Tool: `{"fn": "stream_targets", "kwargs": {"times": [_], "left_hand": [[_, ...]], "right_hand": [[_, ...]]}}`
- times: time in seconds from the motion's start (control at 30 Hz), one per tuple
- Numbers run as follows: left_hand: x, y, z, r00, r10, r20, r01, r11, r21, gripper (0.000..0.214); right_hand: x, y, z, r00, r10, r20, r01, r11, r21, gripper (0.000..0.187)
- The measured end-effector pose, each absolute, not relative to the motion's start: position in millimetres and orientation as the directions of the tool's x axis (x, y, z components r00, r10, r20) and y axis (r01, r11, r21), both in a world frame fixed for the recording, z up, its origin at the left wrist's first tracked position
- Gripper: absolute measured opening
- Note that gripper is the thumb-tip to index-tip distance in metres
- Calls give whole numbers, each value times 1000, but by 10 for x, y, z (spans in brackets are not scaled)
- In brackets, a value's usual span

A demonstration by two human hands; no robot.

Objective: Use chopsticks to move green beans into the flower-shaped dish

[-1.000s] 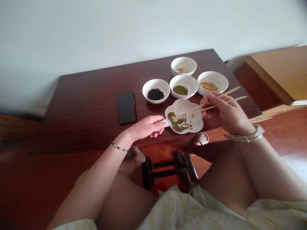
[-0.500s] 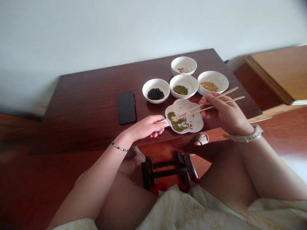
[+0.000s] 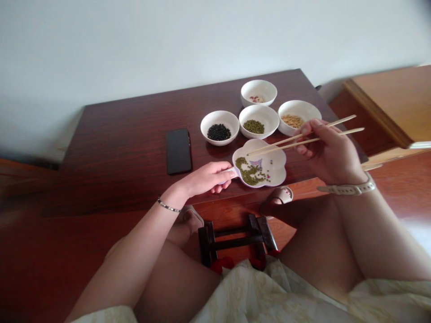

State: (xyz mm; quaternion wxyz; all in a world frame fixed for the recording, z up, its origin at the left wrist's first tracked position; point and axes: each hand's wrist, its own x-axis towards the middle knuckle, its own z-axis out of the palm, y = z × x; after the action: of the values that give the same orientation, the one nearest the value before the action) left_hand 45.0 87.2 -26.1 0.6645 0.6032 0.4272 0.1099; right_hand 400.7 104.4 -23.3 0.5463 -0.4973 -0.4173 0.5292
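My left hand (image 3: 217,176) is closed around the handle of a white, flower-shaped dish (image 3: 276,168) with a purple rim, at the table's front edge. Small green beans (image 3: 249,174) lie mostly in the dish's left and lower part. My right hand (image 3: 325,148) grips a pair of pale wooden chopsticks (image 3: 286,144). Their tips hover over the upper middle of the dish; whether a bean is pinched between them is too small to tell. Just behind the dish, a white bowl (image 3: 269,121) holds more green beans (image 3: 253,126).
A bowl of black beans (image 3: 218,132) stands left, a bowl of tan beans (image 3: 292,120) right, and a bowl with a few reddish pieces (image 3: 256,99) at the back. A black phone (image 3: 178,151) lies on the dark table (image 3: 128,134). A wooden cabinet (image 3: 393,103) is at right.
My right hand has moved right and slightly up, drawing the chopstick tips away from the heap of green beans toward the dish's upper middle. My left hand and the dish stay put.
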Motion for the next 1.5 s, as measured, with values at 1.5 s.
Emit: {"fn": "stream_targets", "kwargs": {"times": [1.5], "left_hand": [[435, 880, -339, 630, 659, -411, 339, 242, 909, 39]], "right_hand": [[3961, 1099, -366, 3, 991, -137, -103, -136, -985, 41]]}}
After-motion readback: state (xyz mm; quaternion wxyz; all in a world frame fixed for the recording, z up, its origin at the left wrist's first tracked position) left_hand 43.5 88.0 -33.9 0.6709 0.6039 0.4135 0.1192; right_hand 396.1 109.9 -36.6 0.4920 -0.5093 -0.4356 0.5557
